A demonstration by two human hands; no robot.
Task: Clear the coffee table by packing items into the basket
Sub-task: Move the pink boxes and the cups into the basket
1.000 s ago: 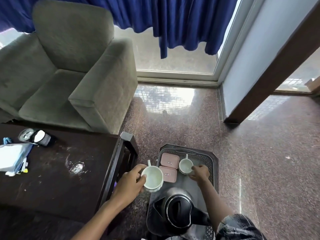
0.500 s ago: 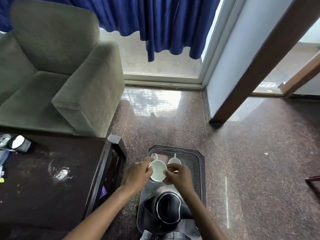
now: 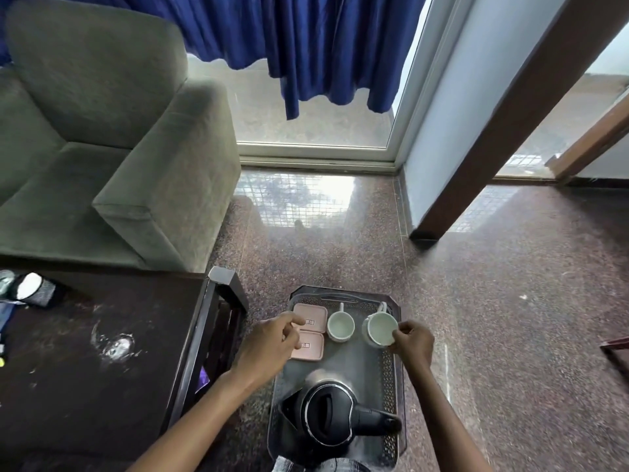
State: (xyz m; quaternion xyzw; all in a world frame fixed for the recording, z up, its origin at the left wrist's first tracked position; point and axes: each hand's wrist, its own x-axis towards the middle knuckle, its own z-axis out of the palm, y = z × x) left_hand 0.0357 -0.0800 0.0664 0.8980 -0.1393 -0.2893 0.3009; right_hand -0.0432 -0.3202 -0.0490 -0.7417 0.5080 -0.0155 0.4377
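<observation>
A dark perforated basket (image 3: 390,379) sits on the floor to the right of the dark coffee table (image 3: 85,369). Inside it are two pink lidded boxes (image 3: 311,330), a white cup (image 3: 340,326), a second white cup (image 3: 380,329) at the far right corner, and a black kettle (image 3: 332,415) at the near end. My right hand (image 3: 412,343) pinches the rim of the second cup, which is tilted. My left hand (image 3: 272,342) hovers over the basket's left edge beside the pink boxes, fingers loosely curled and holding nothing.
On the table's far left lie a black-and-white pouch (image 3: 32,290) and part of a blue-and-white packet (image 3: 5,318); a dried white stain (image 3: 117,345) marks the top. A grey-green armchair (image 3: 112,141) stands behind the table. Polished stone floor surrounds the basket.
The cup passed from my left hand to my right hand and moved to the basket's far right corner. My left hand let go and pulled back to the left.
</observation>
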